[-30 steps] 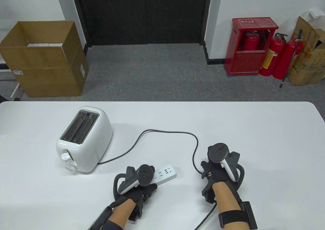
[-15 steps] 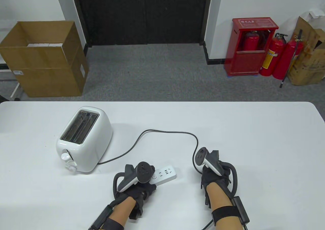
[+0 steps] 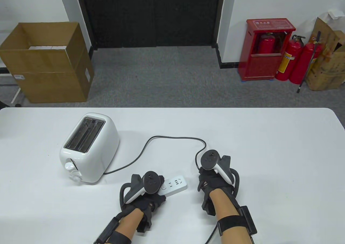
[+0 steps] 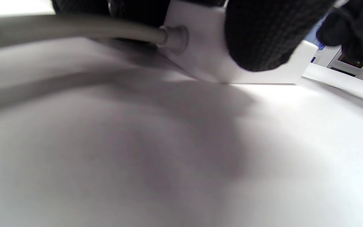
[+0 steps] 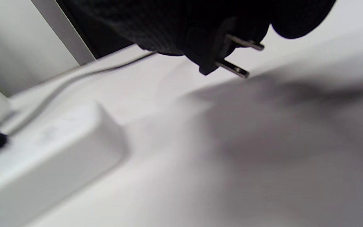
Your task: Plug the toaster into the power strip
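Note:
A white toaster point(image 3: 89, 147) stands on the white table point(image 3: 269, 147) at the left. Its black cord point(image 3: 172, 139) loops across the table to my right hand point(image 3: 209, 178). My right hand grips the black two-prong plug point(image 5: 222, 58) above the table, just right of the white power strip point(image 3: 176, 185); the strip also shows in the right wrist view point(image 5: 52, 160). My left hand point(image 3: 147, 198) holds the near end of the strip down. In the left wrist view my fingers point(image 4: 260, 37) press on the strip point(image 4: 206, 60), where its grey cable point(image 4: 74, 30) leaves it.
Beyond the table's far edge are a cardboard box point(image 3: 48, 63) at the left and a red extinguisher cabinet point(image 3: 265, 50) with extinguishers at the right.
My right hand has moved left toward the power strip with the plug, pulling the cord loop with it. My left hand and the strip have stayed put.

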